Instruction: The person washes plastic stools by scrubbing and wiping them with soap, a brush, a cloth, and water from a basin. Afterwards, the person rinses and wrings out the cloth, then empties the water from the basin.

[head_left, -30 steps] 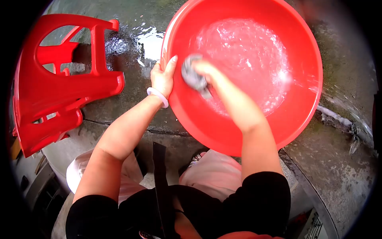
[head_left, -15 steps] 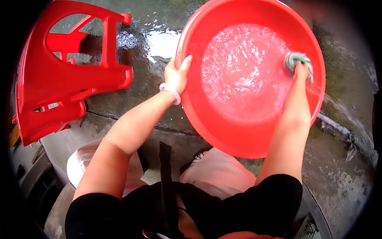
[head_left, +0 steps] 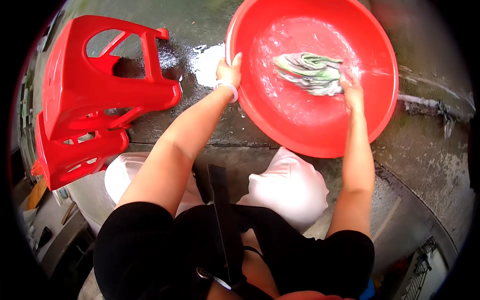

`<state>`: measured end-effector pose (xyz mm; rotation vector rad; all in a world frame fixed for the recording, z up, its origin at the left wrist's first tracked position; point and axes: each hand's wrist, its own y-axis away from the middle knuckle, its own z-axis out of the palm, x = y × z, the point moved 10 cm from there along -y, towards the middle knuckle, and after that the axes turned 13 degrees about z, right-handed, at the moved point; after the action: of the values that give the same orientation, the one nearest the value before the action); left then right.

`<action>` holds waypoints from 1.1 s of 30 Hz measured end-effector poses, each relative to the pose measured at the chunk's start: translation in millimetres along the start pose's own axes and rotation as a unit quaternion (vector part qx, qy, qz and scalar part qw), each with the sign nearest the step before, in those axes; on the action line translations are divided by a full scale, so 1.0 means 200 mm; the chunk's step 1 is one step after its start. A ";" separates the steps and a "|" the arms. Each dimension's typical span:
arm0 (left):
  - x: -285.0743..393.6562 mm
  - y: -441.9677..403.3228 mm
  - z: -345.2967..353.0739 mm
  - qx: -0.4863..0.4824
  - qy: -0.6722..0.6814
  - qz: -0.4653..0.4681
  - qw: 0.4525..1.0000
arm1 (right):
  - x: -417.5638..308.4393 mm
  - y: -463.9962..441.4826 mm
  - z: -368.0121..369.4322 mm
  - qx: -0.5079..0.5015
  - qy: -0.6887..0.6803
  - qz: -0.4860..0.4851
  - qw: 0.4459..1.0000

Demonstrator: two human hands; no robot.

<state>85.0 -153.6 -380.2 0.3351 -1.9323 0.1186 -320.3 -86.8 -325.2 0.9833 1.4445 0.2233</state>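
Observation:
A large round red plastic basin is in front of me, with a little water and foam over its bottom. My left hand is closed on the basin's left rim, its thumb over the edge. Inside the basin, my right hand grips one end of a wet green-and-white cloth, which spreads leftward from the fingers over the bottom. The cloth's edges and my right fingers are slightly blurred.
A red plastic chair lies tipped over at the left. The concrete floor is wet and shiny between chair and basin. Right of the basin, a pale pipe-like strip runs along the floor, and water streaks show above it.
My right hand has moved from the basin's right wall toward its middle, and the bunched cloth is now spread out. Less water shows in the basin. My left hand stays on the rim.

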 end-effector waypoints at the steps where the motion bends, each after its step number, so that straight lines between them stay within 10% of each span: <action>1: 0.06 0.02 -0.01 -0.019 0.003 -0.021 1.000 | 0.05 -0.11 -0.08 0.041 0.210 -0.039 0.976; 4: 0.08 0.01 -0.05 -0.014 -0.135 -0.008 0.991 | 0.47 -0.46 -0.32 -0.005 0.255 0.080 0.964; 7: 0.47 0.05 0.00 -0.023 -0.355 0.298 0.886 | 0.61 -0.75 -0.74 0.286 0.456 0.043 0.842; 10: 0.61 0.27 0.31 -0.175 -0.316 0.461 0.810 | 0.47 -0.45 -0.31 0.489 0.498 -0.041 0.715; 13: 0.31 0.39 0.62 -0.294 -0.146 0.151 0.932 | 0.60 -0.47 0.24 0.108 0.456 0.003 0.884; 16: -0.02 0.63 0.93 -0.322 0.385 -0.348 0.791 | 0.56 -0.32 0.73 -0.232 0.155 0.040 0.959; 18: 0.08 0.55 0.68 -0.207 0.288 -0.345 0.869 | 0.26 0.07 0.83 -0.266 0.132 -0.053 0.953; 21: 0.14 0.43 0.69 -0.190 0.537 -0.387 0.726 | 0.12 0.30 0.88 -0.272 0.188 -0.178 0.927; 24: 0.14 0.35 0.83 -0.377 0.684 -0.360 0.510 | -0.04 0.61 0.91 -0.181 0.213 -0.361 0.889; 31: 0.02 0.37 1.02 -0.261 0.689 -0.246 0.629 | -0.21 0.66 0.83 -0.072 0.183 -0.480 0.855; 33: 0.20 0.51 0.80 -0.244 0.505 -0.270 0.783 | -0.20 0.52 0.77 -0.092 0.156 -0.418 0.890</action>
<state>-100.7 -100.6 -395.5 0.3547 -0.6918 -0.4949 -147.6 -115.7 -252.3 0.1076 1.9737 -0.1279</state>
